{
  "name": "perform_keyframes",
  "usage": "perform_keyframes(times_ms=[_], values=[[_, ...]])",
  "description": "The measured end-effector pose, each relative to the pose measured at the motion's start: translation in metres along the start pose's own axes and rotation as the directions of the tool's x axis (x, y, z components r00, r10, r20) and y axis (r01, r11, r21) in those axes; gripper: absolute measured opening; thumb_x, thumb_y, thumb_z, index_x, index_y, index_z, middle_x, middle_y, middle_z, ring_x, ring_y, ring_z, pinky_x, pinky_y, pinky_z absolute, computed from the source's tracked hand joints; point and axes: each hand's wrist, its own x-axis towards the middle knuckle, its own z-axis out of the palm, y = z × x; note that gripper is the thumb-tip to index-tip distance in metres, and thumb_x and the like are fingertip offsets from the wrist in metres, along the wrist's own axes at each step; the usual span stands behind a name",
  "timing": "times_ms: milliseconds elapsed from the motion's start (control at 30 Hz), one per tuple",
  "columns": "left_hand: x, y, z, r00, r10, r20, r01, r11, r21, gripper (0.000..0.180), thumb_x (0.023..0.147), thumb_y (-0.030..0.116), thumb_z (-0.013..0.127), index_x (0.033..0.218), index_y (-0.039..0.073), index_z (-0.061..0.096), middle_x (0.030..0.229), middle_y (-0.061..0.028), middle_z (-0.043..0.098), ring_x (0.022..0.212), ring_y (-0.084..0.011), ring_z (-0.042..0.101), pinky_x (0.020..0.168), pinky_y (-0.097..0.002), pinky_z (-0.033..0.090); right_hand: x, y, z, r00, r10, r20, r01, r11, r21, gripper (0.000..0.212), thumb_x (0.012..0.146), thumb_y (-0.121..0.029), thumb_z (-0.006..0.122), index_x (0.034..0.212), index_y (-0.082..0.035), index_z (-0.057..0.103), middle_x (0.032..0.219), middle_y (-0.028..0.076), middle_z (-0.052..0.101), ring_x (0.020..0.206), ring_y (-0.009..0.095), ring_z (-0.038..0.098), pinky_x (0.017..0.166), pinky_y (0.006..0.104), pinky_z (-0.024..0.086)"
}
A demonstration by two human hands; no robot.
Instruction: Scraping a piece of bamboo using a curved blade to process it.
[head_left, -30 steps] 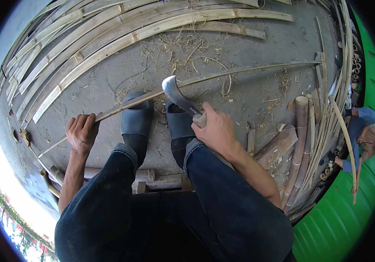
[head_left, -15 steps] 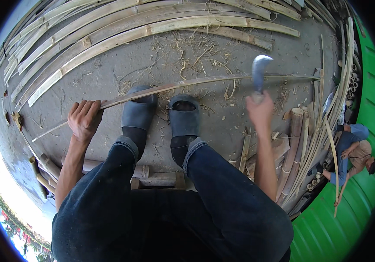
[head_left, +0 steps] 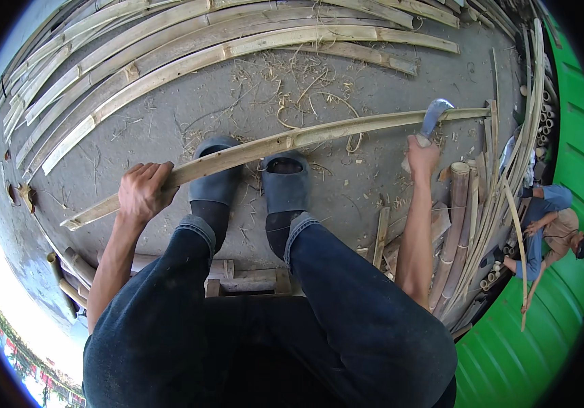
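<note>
A long split bamboo strip (head_left: 292, 141) crosses in front of me above my slippers, its hollow inner face showing. My left hand (head_left: 145, 189) is closed around it near its left end. In my right hand (head_left: 422, 155) is the handle of a curved billhook knife (head_left: 435, 117). Its hooked blade overlaps the strip near the right end; whether it is cutting into the bamboo I cannot tell. The strip's far right end meets some upright bamboo pieces (head_left: 492, 126).
Several split bamboo lengths (head_left: 237, 47) lie across the far floor. Curly shavings (head_left: 305, 95) litter the concrete. Bamboo poles (head_left: 452, 231) and thin strips (head_left: 509, 197) are stacked at right. Beyond them, another person (head_left: 554, 231) holds a strip before a green corrugated sheet (head_left: 530, 340).
The strip has turned from its narrow edge to its broad hollow face. My right hand and the knife have moved right and slightly down to the strip; my left hand has shifted slightly right.
</note>
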Motion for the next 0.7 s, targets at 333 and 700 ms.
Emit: perform_keyframes(times_ms=[333, 700], values=[[-0.012, -0.006, -0.026, 0.993, -0.096, 0.07, 0.094, 0.995, 0.029, 0.035, 0.066, 0.011, 0.085, 0.098, 0.006, 0.073, 0.079, -0.0119, 0.072, 0.068, -0.029, 0.071, 0.065, -0.0387, 0.056, -0.141, -0.079, 0.055, 0.912, -0.325, 0.25, 0.333, 0.943, 0.008, 0.032, 0.081, -0.023, 0.08, 0.102, -0.003, 0.066, 0.084, 0.022, 0.074, 0.073, 0.041, 0.073, 0.071, 0.0461, 0.057], [0.009, 0.02, -0.008, 0.985, -0.121, 0.122, 0.122, 0.993, 0.002, 0.033, 0.068, 0.017, 0.085, 0.098, 0.008, 0.071, 0.079, -0.0098, 0.072, 0.067, -0.0297, 0.07, 0.065, -0.0401, 0.056, -0.172, -0.089, 0.06, 0.86, -0.239, 0.45, 0.257, 0.966, 0.022, 0.035, 0.082, -0.024, 0.078, 0.104, 0.0, 0.065, 0.087, 0.025, 0.073, 0.087, 0.043, 0.075, 0.076, 0.05, 0.058]])
